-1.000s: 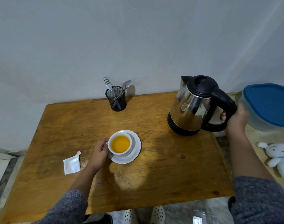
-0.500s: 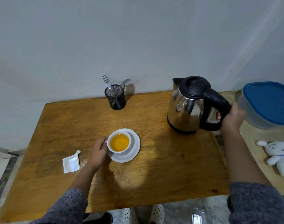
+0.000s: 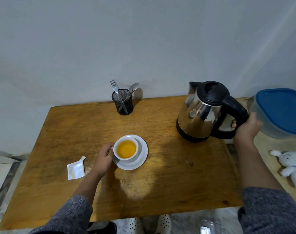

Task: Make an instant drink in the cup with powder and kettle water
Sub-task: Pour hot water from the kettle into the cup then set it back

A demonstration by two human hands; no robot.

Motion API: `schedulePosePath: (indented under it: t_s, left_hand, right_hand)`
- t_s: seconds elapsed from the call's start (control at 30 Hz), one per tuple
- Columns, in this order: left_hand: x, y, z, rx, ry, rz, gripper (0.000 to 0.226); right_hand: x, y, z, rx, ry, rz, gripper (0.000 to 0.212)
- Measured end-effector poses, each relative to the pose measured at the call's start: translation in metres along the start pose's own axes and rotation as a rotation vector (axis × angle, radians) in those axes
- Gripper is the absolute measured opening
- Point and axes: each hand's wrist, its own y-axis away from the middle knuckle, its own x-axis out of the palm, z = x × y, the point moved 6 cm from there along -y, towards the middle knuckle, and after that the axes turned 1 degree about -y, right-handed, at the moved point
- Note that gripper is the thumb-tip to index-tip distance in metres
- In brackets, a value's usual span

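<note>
A white cup (image 3: 125, 157) full of orange-yellow liquid sits on a white saucer (image 3: 142, 157) near the middle of the wooden table (image 3: 169, 183). My left hand (image 3: 104, 158) grips the cup's handle on its left side. A steel kettle (image 3: 199, 115) with a black lid and handle stands upright at the table's right rear. My right hand (image 3: 246, 130) is closed around the kettle's handle. A torn white powder sachet (image 3: 75, 170) lies flat on the table left of my left hand.
A black mesh holder (image 3: 122, 103) with a fork and spoons stands at the table's back edge by the wall. A blue-lidded plastic container (image 3: 282, 112) and a white plush toy (image 3: 290, 166) rest on the surface to the right.
The kettle has gone from tilted and lifted to upright on the table, a little further back. My left hand has stayed on the cup.
</note>
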Motion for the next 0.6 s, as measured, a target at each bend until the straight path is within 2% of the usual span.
schedulePosePath:
  t_s: [0.4, 0.6]
  left_hand:
    - [0.001, 0.000, -0.001, 0.009, -0.016, -0.012, 0.022]
    - [0.002, 0.001, 0.000, 0.003, -0.015, -0.017, 0.023]
  right_hand:
    - [-0.008, -0.015, -0.008, -0.001, 0.025, 0.060, 0.026]
    - [-0.005, -0.007, 0.000, -0.037, 0.047, 0.034, 0.030]
